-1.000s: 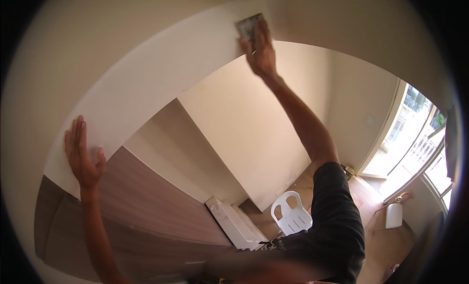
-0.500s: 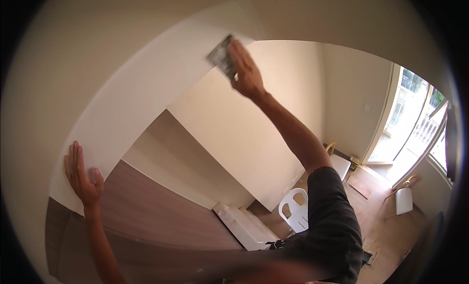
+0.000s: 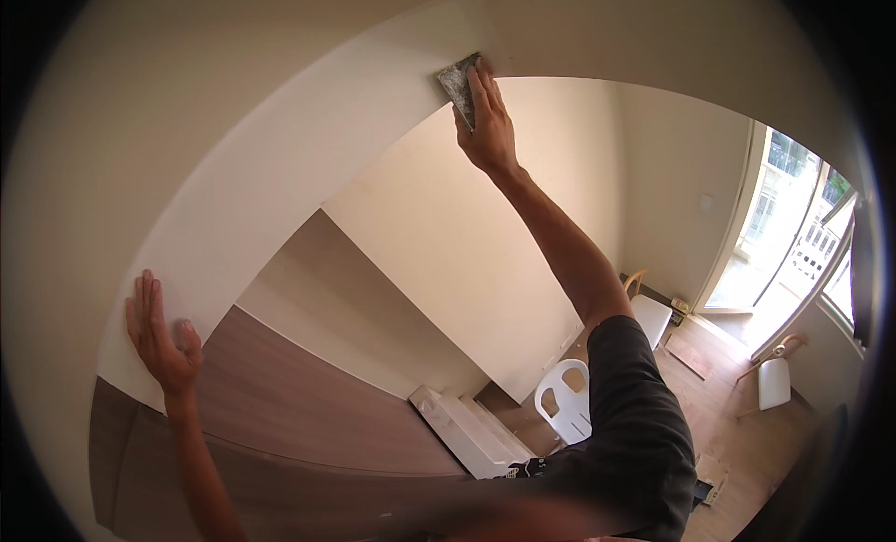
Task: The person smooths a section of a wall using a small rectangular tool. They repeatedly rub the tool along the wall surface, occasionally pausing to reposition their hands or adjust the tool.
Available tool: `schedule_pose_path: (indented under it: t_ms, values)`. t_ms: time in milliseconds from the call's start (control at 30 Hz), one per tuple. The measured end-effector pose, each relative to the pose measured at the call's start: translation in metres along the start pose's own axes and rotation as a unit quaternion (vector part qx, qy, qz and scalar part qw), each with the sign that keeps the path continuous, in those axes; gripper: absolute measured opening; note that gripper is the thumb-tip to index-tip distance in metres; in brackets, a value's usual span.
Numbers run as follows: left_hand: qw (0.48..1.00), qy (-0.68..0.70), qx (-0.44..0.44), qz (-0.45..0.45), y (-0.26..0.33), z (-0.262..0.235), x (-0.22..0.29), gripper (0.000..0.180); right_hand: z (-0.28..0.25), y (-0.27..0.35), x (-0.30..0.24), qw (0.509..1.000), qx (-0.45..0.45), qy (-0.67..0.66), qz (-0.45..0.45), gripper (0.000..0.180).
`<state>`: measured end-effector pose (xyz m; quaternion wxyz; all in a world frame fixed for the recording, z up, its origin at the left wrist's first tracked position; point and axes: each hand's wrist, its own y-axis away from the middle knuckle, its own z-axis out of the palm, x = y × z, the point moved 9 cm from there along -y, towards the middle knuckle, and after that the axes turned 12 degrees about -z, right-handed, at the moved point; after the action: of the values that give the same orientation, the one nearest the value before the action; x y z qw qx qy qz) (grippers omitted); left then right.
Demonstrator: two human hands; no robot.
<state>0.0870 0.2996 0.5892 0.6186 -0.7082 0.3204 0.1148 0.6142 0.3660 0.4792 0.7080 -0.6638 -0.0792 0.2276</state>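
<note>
High on a pale beam-like wall surface (image 3: 299, 150), my right hand (image 3: 488, 136) presses a grey, worn-looking sanding pad (image 3: 457, 81) near the corner at the beam's upper end. The fingers lie along the pad's right side, and part of it is hidden under them. At the lower left, my left hand (image 3: 163, 346) rests flat on the same surface with its thumb apart, holding nothing. A brown wood-grain panel (image 3: 308, 393) begins just below that hand.
Below the beam are a recessed cream wall (image 3: 467, 262) and a pale ledge-like piece (image 3: 467, 430). A white plastic stool (image 3: 563, 402) stands on the wood floor. Two chairs, one with a white seat (image 3: 773, 383), stand near a bright glass door (image 3: 761, 225).
My right hand and the sanding pad have moved slightly right and up along the beam toward the corner. The left hand remains almost in place.
</note>
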Motion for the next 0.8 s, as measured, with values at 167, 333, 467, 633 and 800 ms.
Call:
schedule_pose_path:
  t_ms: [167, 333, 467, 633, 800]
  values:
    - [1.000, 0.010, 0.007, 0.017, -0.002, 0.009, -0.009, 0.053, 0.045, 0.022, -0.071, 0.991, -0.015, -0.016, -0.135, 0.063]
    - [1.000, 0.012, 0.002, 0.013, -0.002, -0.003, -0.006, 0.054, 0.032, 0.024, -0.043, 0.978, -0.030, -0.045, -0.201, 0.063]
    - [1.000, 0.018, 0.011, 0.006, -0.009, 0.001, 0.005, 0.054, 0.008, 0.013, 0.008, 0.996, 0.078, 0.037, -0.025, 0.074]
    - [1.000, 0.006, 0.012, 0.007, -0.003, -0.005, -0.002, 0.054, 0.012, 0.027, -0.022, 0.986, -0.001, -0.004, -0.167, 0.077]
    - [1.000, 0.008, 0.009, 0.002, -0.008, -0.005, 0.007, 0.055, 0.004, 0.016, -0.002, 0.997, 0.068, 0.033, -0.022, 0.076]
